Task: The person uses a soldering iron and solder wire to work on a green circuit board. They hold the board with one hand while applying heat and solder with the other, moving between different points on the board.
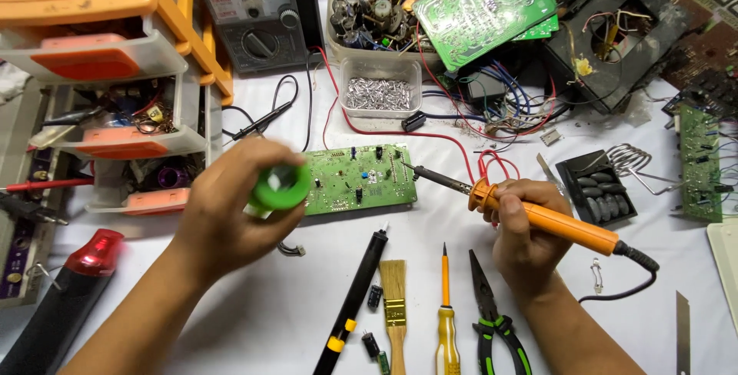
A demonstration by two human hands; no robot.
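My left hand (231, 210) grips a green solder spool (280, 187) just left of a green circuit board (361, 179) lying on the white table. My right hand (524, 225) holds an orange-handled soldering iron (550, 220); its dark tip (406, 166) rests at the board's right edge. The iron's black cord (634, 275) trails off to the right.
In front lie a black desoldering pump (354, 298), a brush (394, 298), an orange screwdriver (446, 321) and green-handled pliers (492, 317). An orange drawer unit (115, 60) stands left, a multimeter (254, 13) and a tub of metal parts (378, 90) behind. Boards and wires clutter the right.
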